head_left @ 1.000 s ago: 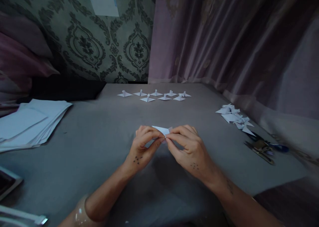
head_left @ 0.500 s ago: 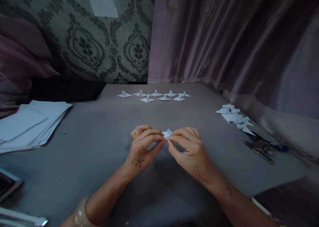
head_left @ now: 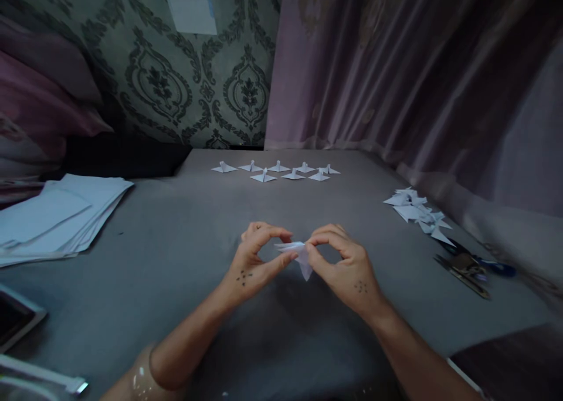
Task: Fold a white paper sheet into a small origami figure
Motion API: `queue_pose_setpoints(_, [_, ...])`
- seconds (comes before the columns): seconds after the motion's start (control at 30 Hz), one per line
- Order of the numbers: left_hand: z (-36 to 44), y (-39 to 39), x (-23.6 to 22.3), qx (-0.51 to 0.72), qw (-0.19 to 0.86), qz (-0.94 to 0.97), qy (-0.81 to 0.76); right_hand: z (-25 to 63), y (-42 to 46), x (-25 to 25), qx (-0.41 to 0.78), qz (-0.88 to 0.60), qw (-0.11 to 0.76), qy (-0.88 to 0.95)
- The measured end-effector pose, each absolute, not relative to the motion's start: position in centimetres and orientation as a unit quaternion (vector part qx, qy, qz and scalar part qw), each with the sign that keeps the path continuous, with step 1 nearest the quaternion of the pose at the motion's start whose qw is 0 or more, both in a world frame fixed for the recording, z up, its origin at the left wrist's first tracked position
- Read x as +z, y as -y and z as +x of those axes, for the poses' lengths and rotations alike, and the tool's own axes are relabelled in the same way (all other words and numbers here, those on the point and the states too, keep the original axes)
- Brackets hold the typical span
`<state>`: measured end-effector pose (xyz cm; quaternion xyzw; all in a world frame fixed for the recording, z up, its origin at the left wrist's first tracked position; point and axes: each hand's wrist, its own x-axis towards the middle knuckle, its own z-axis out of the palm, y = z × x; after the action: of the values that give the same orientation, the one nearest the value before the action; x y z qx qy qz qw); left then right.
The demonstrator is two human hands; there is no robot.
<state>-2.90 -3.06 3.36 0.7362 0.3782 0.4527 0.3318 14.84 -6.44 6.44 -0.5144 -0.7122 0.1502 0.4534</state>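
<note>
Over the near middle of the table, a small folded white paper figure (head_left: 303, 264) is held in the air. It has thin pointed flaps towards the left and one wider point hanging down. My right hand (head_left: 347, 266) pinches its right end between thumb and forefinger. At its left side, my left hand (head_left: 257, 260) has thumb and forefinger apart, the thumb tip against the paper and the forefinger just above it. Several folded paper birds (head_left: 264, 176) stand in two rows at the far side of the table.
A pile of folded paper pieces (head_left: 417, 210) lies at the right, beside dark-handled scissors (head_left: 497, 266) and a slim metal tool (head_left: 466, 281). White paper sheets (head_left: 65, 213) are stacked at the left. A dark-screened device (head_left: 20, 316) and a white cable (head_left: 48, 377) sit near left.
Both hands pinched the paper before; now my left forefinger has lifted away from my thumb. The folded paper has turned, so a point hangs downwards. The view has shifted slightly.
</note>
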Motion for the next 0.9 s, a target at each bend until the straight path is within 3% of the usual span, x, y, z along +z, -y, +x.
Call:
queue_pose_setpoints(0.33, [-2.7,2.9,3.3,0.451,0.367,0.721,-0.377,13.8,6.0,5.2,0.207,-0.523,0.480,0.673])
queue_pose_setpoints(0.57, [-2.8,2.7,3.3,0.432,0.580,0.553,-0.412,14.8,4.5,5.9,0.513,-0.546,0.360,0.556])
queue_pose_setpoints(0.9, [-2.9,2.3,2.0,0.376,0.715,0.434,-0.399,15.5,2.1,5.6,0.561,-0.537,0.307,0.551])
